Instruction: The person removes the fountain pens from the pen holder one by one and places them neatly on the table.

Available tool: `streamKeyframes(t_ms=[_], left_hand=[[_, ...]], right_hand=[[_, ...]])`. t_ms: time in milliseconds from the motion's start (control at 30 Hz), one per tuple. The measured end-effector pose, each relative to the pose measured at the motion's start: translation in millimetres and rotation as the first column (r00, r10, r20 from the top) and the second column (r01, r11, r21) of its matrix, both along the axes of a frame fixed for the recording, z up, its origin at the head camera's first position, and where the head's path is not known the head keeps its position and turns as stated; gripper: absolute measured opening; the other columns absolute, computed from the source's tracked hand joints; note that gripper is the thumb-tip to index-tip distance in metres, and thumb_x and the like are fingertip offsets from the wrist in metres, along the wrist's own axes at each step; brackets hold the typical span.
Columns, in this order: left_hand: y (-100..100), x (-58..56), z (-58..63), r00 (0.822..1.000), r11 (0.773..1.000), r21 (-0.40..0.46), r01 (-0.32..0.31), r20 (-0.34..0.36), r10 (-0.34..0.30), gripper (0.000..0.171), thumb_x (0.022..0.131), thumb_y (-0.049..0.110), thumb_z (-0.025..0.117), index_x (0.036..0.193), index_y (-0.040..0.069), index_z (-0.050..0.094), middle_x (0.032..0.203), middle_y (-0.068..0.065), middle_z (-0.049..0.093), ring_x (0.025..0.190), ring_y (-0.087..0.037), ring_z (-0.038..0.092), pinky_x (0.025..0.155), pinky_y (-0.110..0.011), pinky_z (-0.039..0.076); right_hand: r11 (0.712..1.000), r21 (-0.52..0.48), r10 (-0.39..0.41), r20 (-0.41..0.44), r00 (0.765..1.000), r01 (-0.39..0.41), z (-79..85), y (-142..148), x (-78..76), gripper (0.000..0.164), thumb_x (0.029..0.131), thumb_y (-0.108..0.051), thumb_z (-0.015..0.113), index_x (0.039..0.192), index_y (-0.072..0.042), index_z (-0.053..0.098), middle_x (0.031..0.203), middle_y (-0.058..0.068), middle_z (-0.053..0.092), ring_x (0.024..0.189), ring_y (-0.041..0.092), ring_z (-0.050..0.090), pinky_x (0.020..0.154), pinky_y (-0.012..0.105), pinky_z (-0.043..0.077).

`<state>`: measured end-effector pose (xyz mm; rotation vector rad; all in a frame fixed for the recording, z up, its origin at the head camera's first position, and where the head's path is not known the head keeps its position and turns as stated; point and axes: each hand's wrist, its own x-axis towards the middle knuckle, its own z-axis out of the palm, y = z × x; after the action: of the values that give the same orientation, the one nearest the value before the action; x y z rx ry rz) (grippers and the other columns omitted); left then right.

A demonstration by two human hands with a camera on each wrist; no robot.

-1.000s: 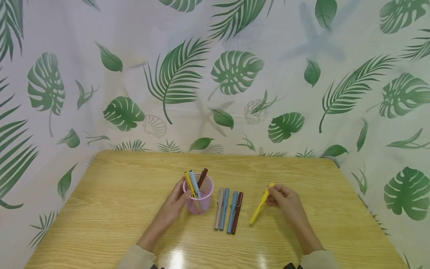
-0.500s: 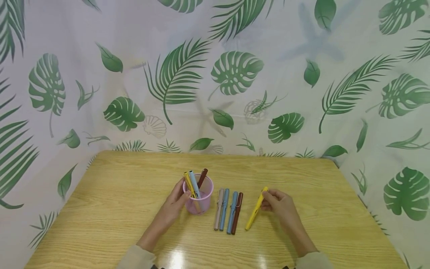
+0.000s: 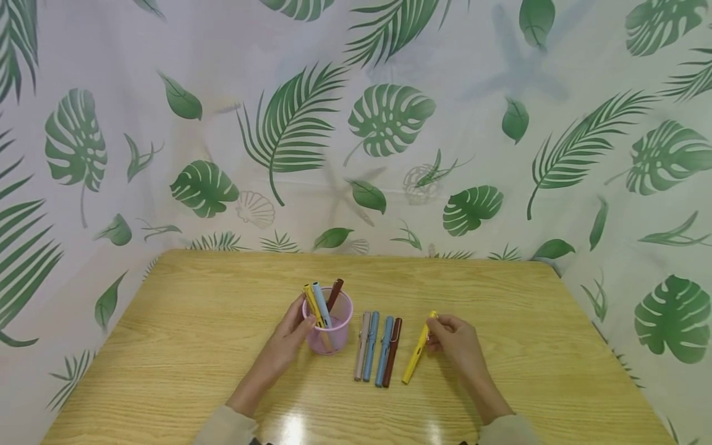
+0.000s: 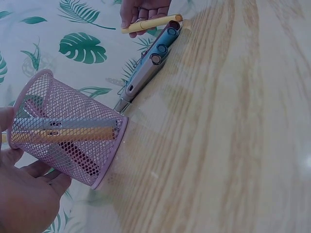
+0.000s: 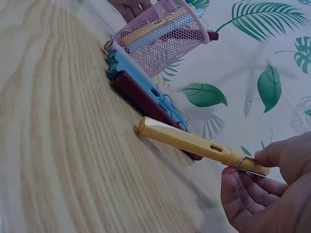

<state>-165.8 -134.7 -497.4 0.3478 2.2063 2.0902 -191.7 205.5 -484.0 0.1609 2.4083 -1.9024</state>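
Note:
My left hand [image 3: 286, 337] grips the pink mesh pen cup [image 4: 73, 131] at its left side, thumb at the rim. Inside the cup stand a yellow pen [image 3: 313, 303], a light blue pen [image 3: 321, 304] and a dark red pen [image 3: 336, 294]. My right hand [image 3: 458, 343] pinches a yellow pen [image 5: 189, 143] near its clip end, between thumb and fingers. The pen slants, its far end low over the table. To its left lie a dark red pen [image 3: 392, 352], two blue pens [image 3: 384, 352] and a grey pen [image 3: 363, 346], side by side.
The wooden table [image 3: 222, 296] bears all of this. A white cloth printed with green leaves [image 3: 389, 123] hangs behind it and along both sides. Light reflects off the table's near part.
My right hand has moved left with the yellow pen, bringing it closer to the row of pens. The left hand and the cup have stayed in place.

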Motion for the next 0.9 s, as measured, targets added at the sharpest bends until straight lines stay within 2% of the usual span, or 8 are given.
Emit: streamKeyframes(t_ms=[200,433,900], left_hand=[[0,-0.7,-0.3,1.000,1.000,0.002,0.000,-0.006,0.000,0.066,0.113,0.026,0.043,0.166,0.006,0.010,0.171,-0.020,0.010,0.155,-0.039,0.014,0.125,-0.050,0.017],[0,-1.4,-1.0,1.000,1.000,0.015,-0.003,-0.018,0.004,0.066,0.113,0.026,0.044,0.166,0.005,0.011,0.170,-0.020,0.012,0.155,-0.037,0.015,0.126,-0.048,0.017],[0,-0.6,-0.9,1.000,1.000,0.015,0.008,-0.014,-0.007,0.065,0.113,0.025,0.042,0.166,0.004,0.009,0.170,-0.022,0.009,0.155,-0.040,0.012,0.125,-0.051,0.016]], right_hand=[[1.000,0.018,-0.009,-0.015,1.000,0.009,-3.2,-5,0.0,0.034,0.104,-0.009,0.063,0.127,0.015,0.060,0.086,0.011,0.069,0.075,0.019,0.067,0.065,0.029,0.062],[0.999,0.038,-0.023,-0.001,1.000,0.023,-9.2,-12,2.4,0.044,0.102,-0.008,0.065,0.136,0.017,0.052,0.091,0.012,0.070,0.075,0.019,0.067,0.063,0.027,0.062],[0.992,0.097,-0.078,-0.021,0.997,0.080,-9.9,-27,4.3,0.041,0.098,-0.003,0.066,0.132,0.017,0.054,0.097,0.023,0.071,0.063,0.017,0.066,0.054,0.028,0.060]])
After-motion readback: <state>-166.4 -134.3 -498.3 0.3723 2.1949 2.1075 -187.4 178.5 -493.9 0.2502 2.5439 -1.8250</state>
